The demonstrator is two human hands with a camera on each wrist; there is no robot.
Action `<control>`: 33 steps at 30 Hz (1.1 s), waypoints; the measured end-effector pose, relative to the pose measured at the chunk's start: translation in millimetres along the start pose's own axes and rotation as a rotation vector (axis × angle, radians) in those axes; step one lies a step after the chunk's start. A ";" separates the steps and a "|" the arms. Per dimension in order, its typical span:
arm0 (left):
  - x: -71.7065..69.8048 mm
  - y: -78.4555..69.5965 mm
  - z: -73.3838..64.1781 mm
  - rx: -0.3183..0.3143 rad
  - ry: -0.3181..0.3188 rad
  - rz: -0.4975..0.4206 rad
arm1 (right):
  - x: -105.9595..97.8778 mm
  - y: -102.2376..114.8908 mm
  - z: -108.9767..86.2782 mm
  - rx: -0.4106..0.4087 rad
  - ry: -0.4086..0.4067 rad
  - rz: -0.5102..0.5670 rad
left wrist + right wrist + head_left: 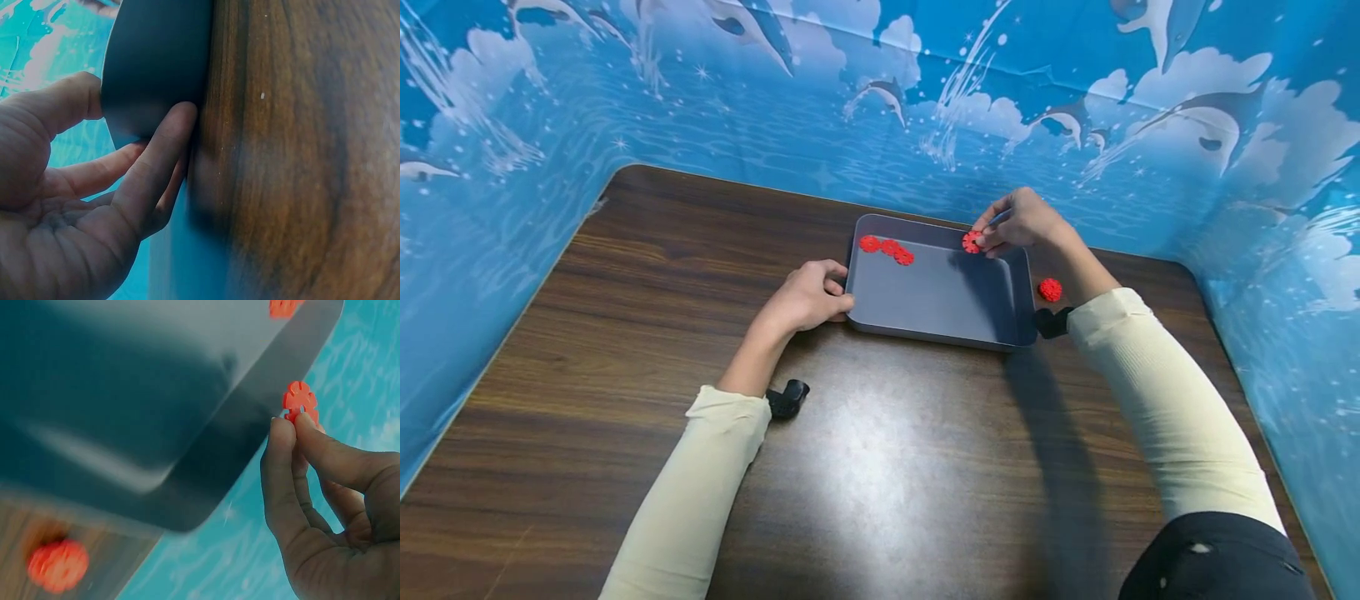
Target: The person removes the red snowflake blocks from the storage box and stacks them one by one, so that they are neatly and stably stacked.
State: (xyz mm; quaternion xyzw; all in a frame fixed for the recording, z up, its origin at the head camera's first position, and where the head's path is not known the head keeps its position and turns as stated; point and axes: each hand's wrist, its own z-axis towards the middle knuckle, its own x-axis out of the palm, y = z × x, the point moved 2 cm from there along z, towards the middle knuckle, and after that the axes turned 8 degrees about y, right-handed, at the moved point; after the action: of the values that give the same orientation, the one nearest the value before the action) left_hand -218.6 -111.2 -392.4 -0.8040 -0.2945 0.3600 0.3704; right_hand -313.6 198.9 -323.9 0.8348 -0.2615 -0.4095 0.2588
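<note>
Hemmed by dolphin-print curtain (808, 125) from 9 through 3 o'clock, at a wood-grain counter (625, 350) reaching wide toward 6. Near its 12 o'clock edge, gripping a gray tray (917, 304) at 9 with the left hand (807, 297), pinching a red disc (968, 242) at 1 with the right hand (1021, 222), with hands apart and similar discs (870, 243) inside at 10.

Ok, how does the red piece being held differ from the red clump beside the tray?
The held piece is pinched in the right grip; the red clump rests on the table, untouched. The held piece looks like a thin single disc; the red clump looks thicker, perhaps several pieces. Both are red.
</note>
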 end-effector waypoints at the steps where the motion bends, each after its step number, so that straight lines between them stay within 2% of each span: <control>1: 0.0 -0.1 -0.1 0.000 -0.002 -0.002 | -5.2 -4.7 -2.7 0.005 -0.003 -0.008; 8: 0.3 0.4 0.3 -0.008 -0.006 -0.005 | -36.2 -42.2 -21.6 0.081 -0.039 -0.032; 13: 0.3 0.9 0.4 -0.010 0.003 -0.011 | -47.9 -70.5 -33.7 0.143 -0.076 -0.022; 17: 0.0 1.1 0.2 -0.005 0.010 -0.011 | -51.0 -90.3 -40.7 0.172 -0.092 -0.005; 24: -0.1 0.4 1.1 -0.003 0.019 -0.014 | -52.0 -116.4 -46.8 0.170 -0.065 0.160; 28: -0.3 -0.2 0.7 -0.009 0.017 -0.009 | -50.7 -127.6 -45.7 0.178 -0.040 0.235; 33: 0.4 -0.9 0.8 -0.013 0.018 -0.010 | -47.1 -135.9 -45.6 0.198 -0.019 0.264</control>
State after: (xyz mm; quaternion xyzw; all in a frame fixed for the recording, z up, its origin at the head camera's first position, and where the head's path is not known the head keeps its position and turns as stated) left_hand -219.1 -110.1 -392.3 -0.8080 -0.2975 0.3489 0.3699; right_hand -270.6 338.5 -361.7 0.8108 -0.4103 -0.3520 0.2242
